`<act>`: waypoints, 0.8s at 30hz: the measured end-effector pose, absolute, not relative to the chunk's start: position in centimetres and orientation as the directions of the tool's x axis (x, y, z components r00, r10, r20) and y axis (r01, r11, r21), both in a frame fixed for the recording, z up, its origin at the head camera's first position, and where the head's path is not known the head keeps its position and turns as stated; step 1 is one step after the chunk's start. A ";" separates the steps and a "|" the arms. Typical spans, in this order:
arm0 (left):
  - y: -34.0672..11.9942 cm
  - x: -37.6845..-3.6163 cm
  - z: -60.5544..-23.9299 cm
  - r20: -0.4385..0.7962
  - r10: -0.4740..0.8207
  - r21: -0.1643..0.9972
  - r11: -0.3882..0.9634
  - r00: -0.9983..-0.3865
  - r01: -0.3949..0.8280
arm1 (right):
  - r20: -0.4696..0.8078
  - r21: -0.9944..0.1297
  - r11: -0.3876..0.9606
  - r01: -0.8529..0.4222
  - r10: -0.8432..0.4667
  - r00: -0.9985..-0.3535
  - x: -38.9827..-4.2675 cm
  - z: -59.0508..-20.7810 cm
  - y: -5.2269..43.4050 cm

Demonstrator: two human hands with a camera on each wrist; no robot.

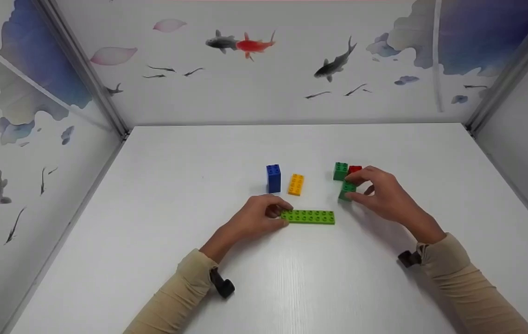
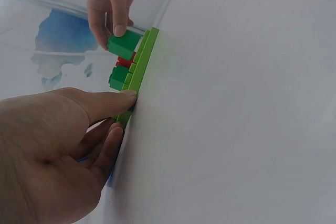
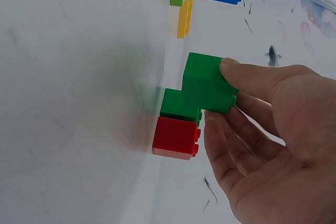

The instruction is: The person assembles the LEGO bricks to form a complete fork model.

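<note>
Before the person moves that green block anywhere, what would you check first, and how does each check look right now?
1. Right hand has a firm hold on the dark green block: ok, thumb and fingers pinch it.
2. Left hand steadies the long light green plate: ok, fingers hold its left end.
3. Studs on the plate free of other bricks: ok.
4. Held block lifted clear of the table: cannot tell.
5. Red block and second green block clear of the held one: not ok, they sit right beside it.
6. Blue block and yellow block clear of the plate: ok, they stand apart behind it.
</note>
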State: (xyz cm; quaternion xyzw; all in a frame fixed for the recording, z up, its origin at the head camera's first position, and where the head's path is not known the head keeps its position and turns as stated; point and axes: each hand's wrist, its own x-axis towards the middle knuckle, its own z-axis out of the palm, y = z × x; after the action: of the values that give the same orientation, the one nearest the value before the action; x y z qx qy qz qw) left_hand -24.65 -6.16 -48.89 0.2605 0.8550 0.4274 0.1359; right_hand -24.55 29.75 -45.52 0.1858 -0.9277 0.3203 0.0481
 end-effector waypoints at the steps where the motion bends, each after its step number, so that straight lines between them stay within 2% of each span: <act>1: -6.1 -24.7 -48.9 -0.009 0.562 0.802 0.498 -0.827 0.329 | 0.207 -0.577 0.721 -0.383 -0.325 -0.923 -24.5 -45.5 29.7; 24: -6.2 -24.7 -49.0 0.006 0.566 0.795 0.497 -0.824 0.347 | 0.193 -0.625 0.623 -0.471 -0.461 -0.866 -24.0 -45.3 28.7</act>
State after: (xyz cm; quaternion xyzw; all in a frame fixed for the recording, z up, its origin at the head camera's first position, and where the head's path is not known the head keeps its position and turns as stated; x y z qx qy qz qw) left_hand -24.71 -6.22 -48.97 0.2669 0.8556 0.4245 0.1287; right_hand -23.96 28.69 -45.31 0.2589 -0.9007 0.3489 0.0070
